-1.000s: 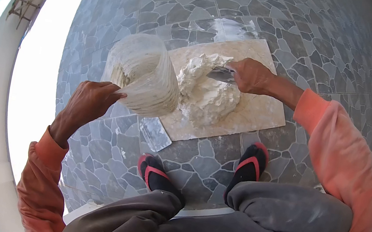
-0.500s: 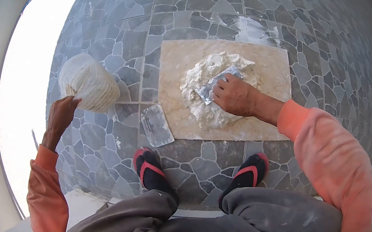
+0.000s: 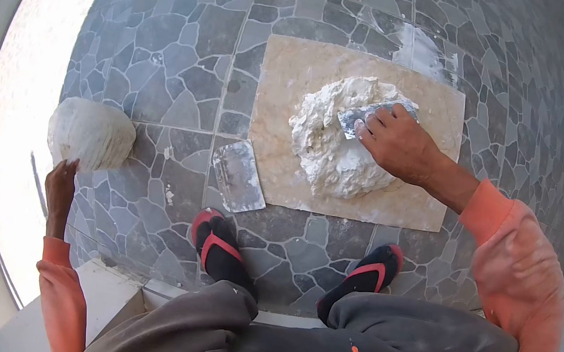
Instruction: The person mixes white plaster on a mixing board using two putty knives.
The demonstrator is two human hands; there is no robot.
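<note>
My right hand [image 3: 405, 146] is closed around a flat metal scraper [image 3: 360, 120] smeared with white, its blade in a heap of wet white plaster [image 3: 328, 146]. The plaster sits on a beige tile board [image 3: 282, 86] on the floor. Off to the left, my left hand [image 3: 61, 185] pinches the near edge of a whitish, see-through plastic bag [image 3: 91, 133]. The bag looks puffed out and creased; its contents cannot be made out. A second flat metal blade [image 3: 240, 176], coated in white residue, lies at the board's lower left corner.
The floor [image 3: 172, 75] has a grey stone pattern with pale joints. A white smear [image 3: 426, 51] marks it behind the board. My sandalled feet [image 3: 228, 253] rest just in front of the board. Bright ground [image 3: 42, 46] borders the floor at the left.
The plastic bag and my left hand have moved left and nearer to me. In the view, the board, plaster and right hand with the scraper sit farther right as the camera shifts.
</note>
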